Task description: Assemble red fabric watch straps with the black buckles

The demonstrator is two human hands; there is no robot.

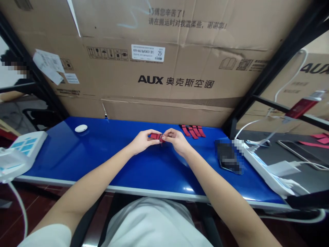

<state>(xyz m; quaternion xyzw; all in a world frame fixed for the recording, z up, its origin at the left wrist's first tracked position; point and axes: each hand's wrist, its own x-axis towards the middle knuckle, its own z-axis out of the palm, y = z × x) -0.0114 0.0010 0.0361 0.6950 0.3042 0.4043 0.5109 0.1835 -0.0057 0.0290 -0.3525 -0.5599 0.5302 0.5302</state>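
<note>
Over the middle of the blue table, both my hands hold one small red strap with a dark piece on it, perhaps a buckle. My left hand pinches its left part between thumb and fingers. At the strap's right end, my right hand pinches with thumb and index finger, close to the left fingertips. The exact shape of the dark piece is too small to make out. Several similar red straps with black parts lie side by side on the table, beyond my right hand.
A cardboard panel stands along the table's back edge. A white oval object lies at the back left. White power strips sit left and right. A phone lies at the right, near cables. Another person is partly visible far left.
</note>
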